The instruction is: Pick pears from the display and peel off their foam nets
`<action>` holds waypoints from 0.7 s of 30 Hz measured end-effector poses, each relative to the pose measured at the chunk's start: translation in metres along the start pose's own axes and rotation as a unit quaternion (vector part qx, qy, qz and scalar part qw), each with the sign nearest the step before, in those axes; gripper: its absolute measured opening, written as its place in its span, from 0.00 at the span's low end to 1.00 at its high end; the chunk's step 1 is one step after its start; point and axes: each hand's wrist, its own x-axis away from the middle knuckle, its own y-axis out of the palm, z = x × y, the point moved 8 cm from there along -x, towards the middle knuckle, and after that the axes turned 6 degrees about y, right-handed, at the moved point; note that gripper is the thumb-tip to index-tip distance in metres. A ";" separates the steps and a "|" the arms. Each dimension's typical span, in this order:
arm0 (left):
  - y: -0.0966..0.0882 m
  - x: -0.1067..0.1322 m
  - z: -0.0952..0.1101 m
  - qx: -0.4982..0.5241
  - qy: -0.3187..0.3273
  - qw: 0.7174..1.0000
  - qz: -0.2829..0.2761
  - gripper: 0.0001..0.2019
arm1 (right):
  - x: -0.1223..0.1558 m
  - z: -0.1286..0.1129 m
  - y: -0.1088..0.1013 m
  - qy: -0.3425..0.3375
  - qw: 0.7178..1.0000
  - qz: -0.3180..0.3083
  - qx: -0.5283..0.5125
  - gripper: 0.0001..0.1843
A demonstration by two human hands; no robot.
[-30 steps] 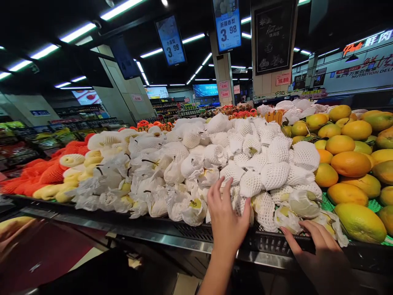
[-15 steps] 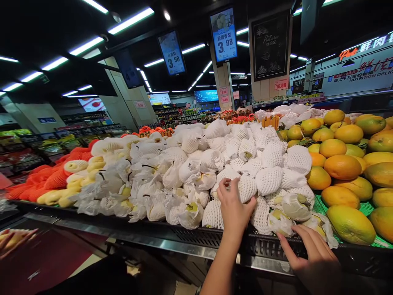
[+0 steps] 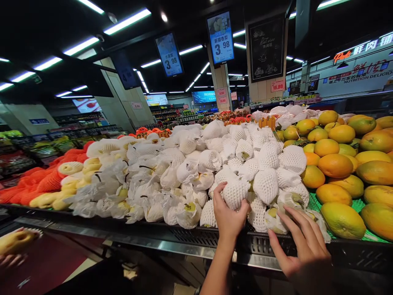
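Note:
My left hand [image 3: 229,217] is wrapped round a pear in a white foam net [image 3: 236,193] at the front of a heaped pile, thumb on its right side and fingers on its left. To the right, my right hand [image 3: 302,241] has its fingers spread and holds nothing. Its fingertips are over paper-wrapped pears [image 3: 274,220] at the front edge; whether they touch cannot be seen. Many more pears in white nets [image 3: 266,184] and thin white paper [image 3: 153,207] surround both hands.
Yellow-orange mangoes [image 3: 343,220] lie on green netting at the right. Red-netted fruit [image 3: 49,182] is at the far left. A black crate edge [image 3: 258,241] and metal rail [image 3: 181,248] run along the front. Another person's hand [image 3: 12,259] holds a yellow fruit [image 3: 16,241] at lower left.
My left hand has closed round the netted pear, which was just beyond its fingers. My right hand has shifted slightly left and up. The other person's yellow fruit has come further into view.

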 end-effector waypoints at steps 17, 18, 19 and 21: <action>-0.031 0.046 0.008 0.228 -0.013 0.962 0.147 0.33 | 0.029 -0.020 0.019 -0.029 0.985 -0.082 -0.147 0.17; -0.028 0.057 0.008 0.285 -0.052 0.948 0.135 0.35 | 0.033 -0.021 0.012 -0.018 0.982 -0.077 -0.173 0.17; -0.024 0.070 0.006 0.336 -0.107 0.927 0.125 0.36 | 0.038 -0.021 0.005 -0.003 0.979 -0.075 -0.191 0.18; -0.009 0.098 0.002 0.394 -0.233 0.885 0.081 0.33 | 0.047 -0.022 -0.010 0.025 0.977 -0.063 -0.203 0.21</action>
